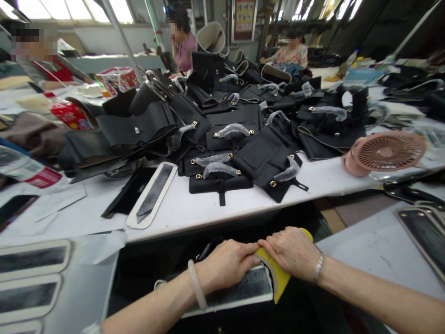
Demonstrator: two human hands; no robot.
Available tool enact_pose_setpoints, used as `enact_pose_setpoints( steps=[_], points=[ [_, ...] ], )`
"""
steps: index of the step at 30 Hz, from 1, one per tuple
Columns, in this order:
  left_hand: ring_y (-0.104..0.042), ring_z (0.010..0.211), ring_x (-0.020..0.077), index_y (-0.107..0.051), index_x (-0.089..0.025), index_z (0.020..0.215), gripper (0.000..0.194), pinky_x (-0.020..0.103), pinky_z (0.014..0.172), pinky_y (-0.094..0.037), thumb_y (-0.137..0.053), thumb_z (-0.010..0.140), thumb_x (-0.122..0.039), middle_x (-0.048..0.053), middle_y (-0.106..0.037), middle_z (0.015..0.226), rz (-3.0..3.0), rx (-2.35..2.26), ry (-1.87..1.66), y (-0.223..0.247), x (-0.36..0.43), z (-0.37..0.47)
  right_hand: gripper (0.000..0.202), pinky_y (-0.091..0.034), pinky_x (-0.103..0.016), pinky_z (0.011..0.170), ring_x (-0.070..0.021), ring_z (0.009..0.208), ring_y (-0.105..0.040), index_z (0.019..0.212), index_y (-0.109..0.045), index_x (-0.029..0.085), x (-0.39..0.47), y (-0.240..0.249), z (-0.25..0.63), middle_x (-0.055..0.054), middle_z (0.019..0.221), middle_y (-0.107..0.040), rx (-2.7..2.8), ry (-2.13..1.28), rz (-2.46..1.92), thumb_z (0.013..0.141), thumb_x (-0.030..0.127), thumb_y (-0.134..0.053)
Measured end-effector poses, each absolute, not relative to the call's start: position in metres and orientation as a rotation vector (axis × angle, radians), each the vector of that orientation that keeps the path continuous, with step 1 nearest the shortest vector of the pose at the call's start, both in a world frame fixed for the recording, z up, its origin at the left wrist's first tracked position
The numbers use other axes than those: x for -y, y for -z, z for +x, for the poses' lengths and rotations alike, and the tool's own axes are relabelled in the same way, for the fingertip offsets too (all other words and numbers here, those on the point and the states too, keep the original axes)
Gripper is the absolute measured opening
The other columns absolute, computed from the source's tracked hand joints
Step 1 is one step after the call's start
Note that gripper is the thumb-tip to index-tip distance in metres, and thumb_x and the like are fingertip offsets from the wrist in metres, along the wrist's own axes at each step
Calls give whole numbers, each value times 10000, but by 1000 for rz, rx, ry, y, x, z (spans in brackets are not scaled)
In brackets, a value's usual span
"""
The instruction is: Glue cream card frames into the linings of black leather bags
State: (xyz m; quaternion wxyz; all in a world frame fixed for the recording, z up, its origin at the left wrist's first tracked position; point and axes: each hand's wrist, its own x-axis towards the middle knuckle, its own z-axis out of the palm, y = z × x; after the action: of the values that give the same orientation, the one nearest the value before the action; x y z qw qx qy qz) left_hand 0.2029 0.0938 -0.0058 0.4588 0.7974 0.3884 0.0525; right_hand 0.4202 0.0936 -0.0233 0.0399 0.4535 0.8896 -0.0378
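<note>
Panels (29, 294) with pale rims lie well to the left of the left hand, a phone (15, 209) beyond them. Nearer, yet beyond that hand and to its left, a long strip (155, 192) rests on the white table (167, 227). The left hand (227, 264), a pale bangle (197, 284) at its wrist, has its fingers bent over the far edge of a black panel (248, 287); their undersides are hidden, so I cannot tell whether it grips. Black bags (262, 148) (handles wrapped in clear film) are heaped beyond both hands. At the panel's right end, between the hands, curves a yellow piece (282, 283). The right hand (294, 253) is closed over it, thumb meeting the left index finger. Beyond the right hand, to its right, stands a pink fan (385, 150); farther right lie more panels (422, 236).
</note>
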Motion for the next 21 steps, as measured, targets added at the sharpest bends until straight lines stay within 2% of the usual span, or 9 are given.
enact_pose_setpoints(
  steps=[4, 11, 15, 18, 21],
  points=[
    [-695, 844, 216, -678, -246, 1089, 328, 260, 769, -473, -419, 989, -421, 32, -749, 959, 2006, -952, -135, 5, -92, 203, 502, -194, -363, 540, -180, 562, -623, 716, -661, 201, -88, 26, 419, -42, 651, -692, -2691, 115, 1443, 1043, 365, -316],
    [-685, 858, 224, -695, -230, 1100, 376, 274, 787, -474, -401, 992, -437, 52, -745, 961, 2060, -936, -116, 7, -89, 202, 532, -150, -352, 534, -225, 589, -658, 749, -678, 216, -63, 27, 412, -52, 664, -703, -2556, 143, 1606, 1052, 359, -266],
    [-663, 990, 235, -699, -259, 1175, 404, 290, 879, -465, -444, 963, -491, 30, -741, 1082, 1837, -885, -100, 10, -92, 197, 483, -149, -339, 531, -219, 596, -662, 796, -687, 217, -47, 23, 407, -54, 664, -703, -2479, 155, 1708, 1042, 329, -287],
    [-651, 1026, 252, -737, -213, 1127, 474, 329, 930, -463, -421, 957, -522, 42, -745, 1084, 1645, -885, -62, 10, -100, 196, 487, -162, -330, 532, -223, 618, -671, 848, -696, 218, -38, 21, 404, -66, 701, -716, -2446, 211, 1770, 1040, 336, -264],
    [-654, 1035, 230, -749, -176, 1113, 449, 316, 951, -471, -446, 940, -458, 48, -744, 1116, 1538, -905, -75, 10, -107, 199, 594, -191, -330, 546, -258, 623, -667, 777, -683, 202, -30, 20, 403, -109, 697, -710, -2409, 314, 1868, 1039, 397, -187]
  ],
)
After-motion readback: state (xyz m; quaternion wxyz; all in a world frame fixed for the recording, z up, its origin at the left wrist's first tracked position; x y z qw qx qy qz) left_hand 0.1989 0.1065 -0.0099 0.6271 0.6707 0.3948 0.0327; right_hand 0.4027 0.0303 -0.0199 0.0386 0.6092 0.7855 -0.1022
